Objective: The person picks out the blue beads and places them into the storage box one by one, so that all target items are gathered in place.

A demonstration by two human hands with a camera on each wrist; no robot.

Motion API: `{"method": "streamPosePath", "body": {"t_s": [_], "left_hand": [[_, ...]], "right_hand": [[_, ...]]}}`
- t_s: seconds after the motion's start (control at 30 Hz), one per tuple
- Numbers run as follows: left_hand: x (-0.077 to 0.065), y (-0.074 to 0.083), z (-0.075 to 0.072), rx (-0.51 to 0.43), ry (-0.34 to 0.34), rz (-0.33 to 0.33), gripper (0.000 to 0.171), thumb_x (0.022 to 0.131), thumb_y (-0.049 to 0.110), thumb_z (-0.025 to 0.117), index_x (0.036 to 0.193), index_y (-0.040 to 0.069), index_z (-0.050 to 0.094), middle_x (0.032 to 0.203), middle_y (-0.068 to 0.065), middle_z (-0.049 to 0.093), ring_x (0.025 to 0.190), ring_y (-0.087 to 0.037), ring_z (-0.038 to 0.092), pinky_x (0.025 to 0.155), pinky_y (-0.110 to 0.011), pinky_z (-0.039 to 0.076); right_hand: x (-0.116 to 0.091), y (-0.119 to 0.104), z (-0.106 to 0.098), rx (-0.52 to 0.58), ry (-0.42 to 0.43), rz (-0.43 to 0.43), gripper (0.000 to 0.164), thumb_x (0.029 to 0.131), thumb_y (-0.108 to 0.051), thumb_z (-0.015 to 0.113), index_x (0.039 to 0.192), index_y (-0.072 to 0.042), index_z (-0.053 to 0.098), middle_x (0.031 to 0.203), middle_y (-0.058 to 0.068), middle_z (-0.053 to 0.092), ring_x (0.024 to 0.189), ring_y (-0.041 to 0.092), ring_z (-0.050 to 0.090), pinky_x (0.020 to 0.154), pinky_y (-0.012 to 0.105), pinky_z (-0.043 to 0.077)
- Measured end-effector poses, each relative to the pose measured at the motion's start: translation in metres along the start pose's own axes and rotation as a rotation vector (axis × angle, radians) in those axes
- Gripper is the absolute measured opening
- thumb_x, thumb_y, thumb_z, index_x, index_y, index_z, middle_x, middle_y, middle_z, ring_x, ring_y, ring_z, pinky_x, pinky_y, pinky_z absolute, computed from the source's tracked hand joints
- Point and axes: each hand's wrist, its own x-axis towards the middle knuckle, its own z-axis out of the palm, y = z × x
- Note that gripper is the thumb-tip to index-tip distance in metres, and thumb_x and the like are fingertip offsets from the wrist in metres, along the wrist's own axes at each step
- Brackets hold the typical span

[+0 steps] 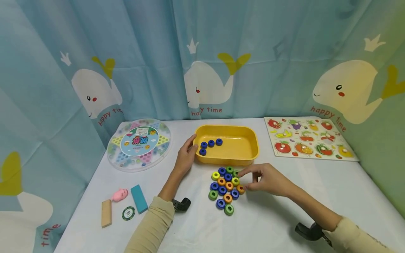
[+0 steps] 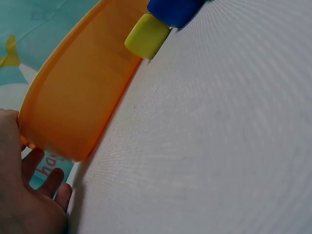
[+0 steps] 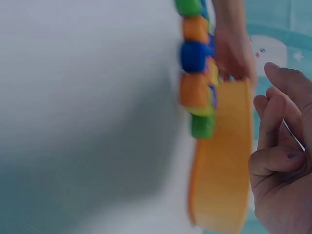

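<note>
Far left on the table [image 1: 253, 228]: round game box [image 1: 139, 140], flat, close to the whale-print curtain [image 1: 152, 88]. Near left: wooden block [image 1: 106, 213], pink pig [image 1: 120, 195] just beyond it, round "20" chip [image 1: 128, 213], teal block [image 1: 139, 199] to its right. Left forearm runs between that group and the rings.

Left hand [image 1: 185, 158]: grips the left end of the yellow tray [image 1: 237, 144] at the rim, remaining fingers loosely spread outside the wall. Tray sits far center, upright, four blue rings [image 1: 211, 145] inside, bunched at its left end.

Loose rings [image 1: 222, 194] (blue, green, orange, yellow) lie in a cluster on the near side of the tray, outside it; far end of the cluster just beside the near wall, so that wall stands between them and the inside.

Right hand [image 1: 269, 179]: at the cluster's right edge, thumb and index parted, other fingers bent, holding nothing. Covers part of one green ring; can't tell if it's touching. Far right: fruit puzzle board [image 1: 308, 138], flat.
</note>
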Motion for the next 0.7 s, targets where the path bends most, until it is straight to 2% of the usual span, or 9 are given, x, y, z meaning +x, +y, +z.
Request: {"method": "streamPosePath", "body": {"t_s": [0.1, 0.33, 0.7], "left_hand": [[0.000, 0.000, 0.000, -0.005, 0.008, 0.009, 0.042, 0.098, 0.026, 0.044, 0.139, 0.036, 0.039, 0.142, 0.018, 0.035, 0.130, -0.004, 0.032, 0.104, -0.030, 0.032], [0.000, 0.001, 0.001, -0.014, 0.000, -0.007, 0.043, 0.098, 0.026, 0.045, 0.140, 0.034, 0.040, 0.141, 0.020, 0.035, 0.129, -0.001, 0.032, 0.104, -0.027, 0.032], [0.000, -0.001, 0.000, -0.016, -0.001, 0.027, 0.042, 0.098, 0.028, 0.044, 0.140, 0.032, 0.039, 0.143, 0.015, 0.035, 0.130, -0.006, 0.032, 0.105, -0.031, 0.032]], "right_hand": [[-0.005, 0.003, 0.015, 0.014, -0.043, -0.010, 0.033, 0.076, -0.030, 0.076, 0.108, -0.024, 0.070, 0.100, -0.008, 0.066, 0.064, 0.012, 0.054, 0.053, 0.024, 0.047], [-0.007, 0.013, 0.040, -0.008, -0.081, 0.003, 0.031, 0.076, -0.028, 0.077, 0.106, -0.029, 0.069, 0.089, -0.011, 0.064, 0.065, 0.010, 0.054, 0.054, 0.023, 0.048], [-0.006, 0.015, 0.041, -0.037, -0.108, -0.002, 0.031, 0.078, -0.028, 0.075, 0.108, -0.030, 0.069, 0.091, -0.014, 0.062, 0.071, 0.010, 0.054, 0.057, 0.022, 0.047]]}}
